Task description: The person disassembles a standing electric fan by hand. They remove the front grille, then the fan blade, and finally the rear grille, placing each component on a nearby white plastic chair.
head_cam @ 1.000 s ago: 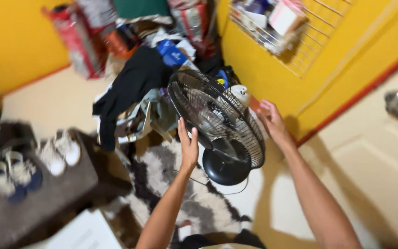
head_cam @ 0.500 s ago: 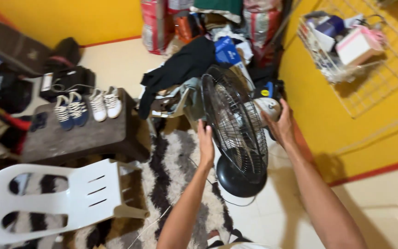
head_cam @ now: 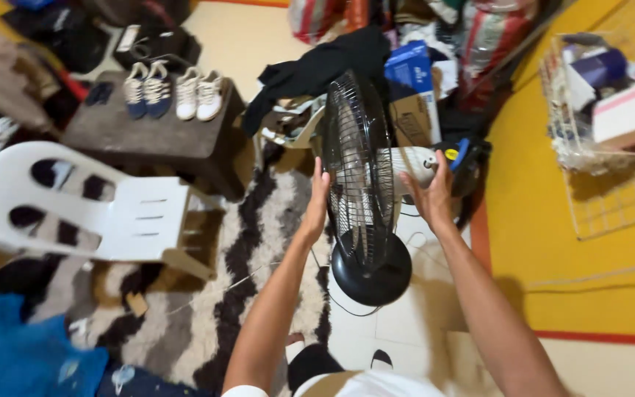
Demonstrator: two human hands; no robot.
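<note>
Fan [head_cam: 361, 176] had swung edge-on since a second ago, cage between both hands, left hand [head_cam: 317, 198] flat and spread on its front guard, right hand [head_cam: 429, 192] clasping the white motor housing behind, base [head_cam: 370, 268] below on the floor.

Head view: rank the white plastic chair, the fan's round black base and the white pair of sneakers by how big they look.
1. White plastic chair, clearly largest.
2. Fan's round black base.
3. White pair of sneakers, smallest, though they sit farther from the camera, so their true size against the base is unsure.
</note>
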